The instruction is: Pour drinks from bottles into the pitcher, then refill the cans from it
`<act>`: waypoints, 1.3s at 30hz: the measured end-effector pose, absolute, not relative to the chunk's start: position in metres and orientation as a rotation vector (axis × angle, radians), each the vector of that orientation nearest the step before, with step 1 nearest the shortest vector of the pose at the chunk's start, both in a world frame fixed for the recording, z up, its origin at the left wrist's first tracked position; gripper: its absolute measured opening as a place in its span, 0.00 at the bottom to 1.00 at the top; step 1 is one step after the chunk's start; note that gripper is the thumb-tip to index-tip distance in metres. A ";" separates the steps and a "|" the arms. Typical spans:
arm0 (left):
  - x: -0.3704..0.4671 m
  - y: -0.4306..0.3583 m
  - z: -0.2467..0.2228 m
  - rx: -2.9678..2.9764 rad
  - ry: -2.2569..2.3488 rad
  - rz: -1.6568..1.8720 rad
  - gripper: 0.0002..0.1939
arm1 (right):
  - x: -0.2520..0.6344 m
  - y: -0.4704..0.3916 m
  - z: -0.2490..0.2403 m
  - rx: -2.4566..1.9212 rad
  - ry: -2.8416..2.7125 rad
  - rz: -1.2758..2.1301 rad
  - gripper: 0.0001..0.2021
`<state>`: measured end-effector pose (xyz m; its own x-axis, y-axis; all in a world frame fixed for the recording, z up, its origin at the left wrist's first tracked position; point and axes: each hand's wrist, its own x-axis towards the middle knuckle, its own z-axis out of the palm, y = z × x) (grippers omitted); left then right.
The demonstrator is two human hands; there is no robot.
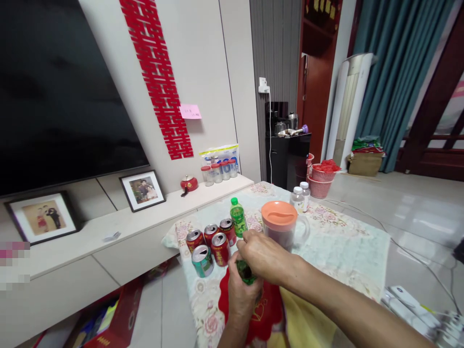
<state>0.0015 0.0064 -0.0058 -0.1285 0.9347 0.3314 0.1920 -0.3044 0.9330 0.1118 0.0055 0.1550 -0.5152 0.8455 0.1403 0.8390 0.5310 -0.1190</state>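
Note:
My left hand [241, 292] grips the body of a small green bottle [245, 272] over the near part of the table. Over its top sits my right hand [261, 253], fingers closed on the cap, which is hidden. Just behind stands a clear pitcher with an orange lid [280, 223]. A second green bottle with a green cap [238, 216] stands upright to its left. Several opened drink cans [212, 244], red ones and a teal one, cluster left of my hands.
A floral cloth covers the table [344, 241]; a red and yellow cloth [264, 314] lies under my arms. Two white-capped bottles [300, 197] stand at the far edge. A low white shelf [119, 227] with framed photos runs along the left wall.

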 end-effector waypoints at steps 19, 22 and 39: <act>0.002 0.006 -0.002 1.489 1.304 1.492 0.31 | 0.115 0.003 0.155 -1.594 -2.516 0.065 0.11; 0.002 0.007 -0.003 1.493 1.358 1.462 0.28 | 0.114 0.001 0.154 -1.665 -2.430 0.053 0.18; 0.002 0.006 -0.009 1.513 1.402 1.444 0.27 | 0.111 -0.003 0.149 -1.726 -2.319 0.029 0.20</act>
